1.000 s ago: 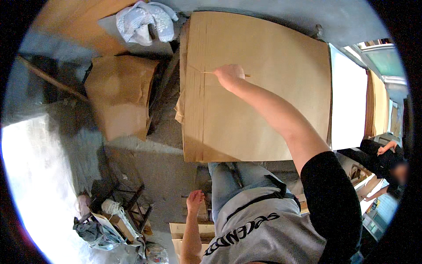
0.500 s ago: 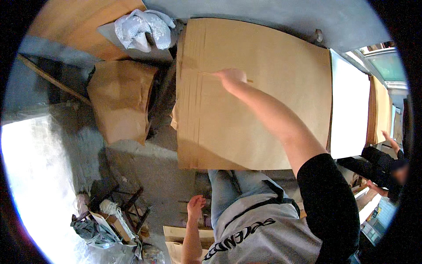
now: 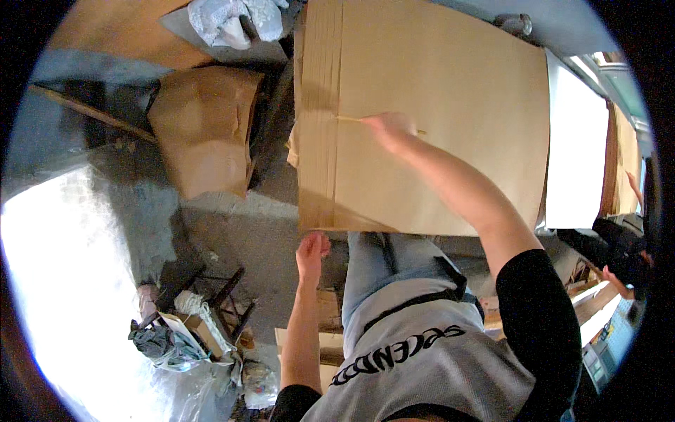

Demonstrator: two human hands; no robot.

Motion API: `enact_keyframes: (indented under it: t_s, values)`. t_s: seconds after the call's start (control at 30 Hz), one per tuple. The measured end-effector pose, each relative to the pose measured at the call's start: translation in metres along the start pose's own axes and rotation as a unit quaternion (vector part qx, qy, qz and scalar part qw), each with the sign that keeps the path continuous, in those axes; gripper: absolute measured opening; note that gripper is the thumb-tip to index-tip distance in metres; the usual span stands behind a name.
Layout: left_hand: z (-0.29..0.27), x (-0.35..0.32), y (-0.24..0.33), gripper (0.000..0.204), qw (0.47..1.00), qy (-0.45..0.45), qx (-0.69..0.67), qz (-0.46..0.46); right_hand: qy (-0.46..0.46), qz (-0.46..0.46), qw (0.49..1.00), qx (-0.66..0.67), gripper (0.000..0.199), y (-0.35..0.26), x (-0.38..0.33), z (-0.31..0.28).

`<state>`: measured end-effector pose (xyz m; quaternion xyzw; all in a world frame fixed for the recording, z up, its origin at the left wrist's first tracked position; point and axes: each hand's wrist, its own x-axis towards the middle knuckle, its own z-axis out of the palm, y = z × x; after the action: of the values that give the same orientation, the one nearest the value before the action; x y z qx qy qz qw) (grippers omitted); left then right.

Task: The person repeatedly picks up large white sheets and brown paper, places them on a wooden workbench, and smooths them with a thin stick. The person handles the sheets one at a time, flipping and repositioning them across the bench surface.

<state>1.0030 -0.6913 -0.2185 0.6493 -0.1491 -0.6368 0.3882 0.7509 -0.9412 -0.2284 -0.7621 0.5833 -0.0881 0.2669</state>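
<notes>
A large stack of brown paper sheets (image 3: 450, 77) lies in front of me, its left edges fanned in narrow steps. Over its left half, my right hand (image 3: 394, 131) is closed around a thin, light wooden stick (image 3: 349, 118). One end points left at the innermost stepped edge; the other sticks out to the right of my fist. The hand is slightly blurred. At the stack's near left corner is my left hand (image 3: 313, 247), its fingers curled together and nothing visible in them. I cannot tell whether its fingertips touch the paper edge.
Left of the stack stands a bent brown sheet (image 3: 204, 133), with white patterned cloth (image 3: 235, 21) beyond it. A white sheet (image 3: 576, 141) adjoins the stack's right. Another person (image 3: 622, 246) is at far right. A dark-framed stand with a box and bags (image 3: 186, 334) sits lower left.
My left hand has moved up to the stack's near left corner. My right hand still holds the stick over the stepped edges. The whole view has shifted slightly.
</notes>
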Motion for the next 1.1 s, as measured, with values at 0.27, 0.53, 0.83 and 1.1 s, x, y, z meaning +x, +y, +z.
enact_keyframes:
  t_s: [0.27,0.53,0.83,1.1]
  values:
    - [0.019,0.092,0.035,0.025,1.000,-0.016,-0.004,0.025,-0.076,0.093,0.983,-0.141,0.034,-0.035,-0.022,-0.002]
    - [0.024,0.129,0.048,0.030,0.998,-0.057,0.025,0.014,-0.057,0.129,0.984,-0.112,0.032,-0.041,-0.059,0.019]
    - [0.020,0.138,0.039,0.029,0.995,-0.088,0.034,-0.029,-0.091,0.248,0.964,0.022,0.030,-0.060,-0.071,0.010]
    - [0.032,0.119,0.052,0.033,0.980,-0.161,0.103,-0.054,0.092,0.237,0.942,0.218,0.027,-0.002,-0.119,0.000]
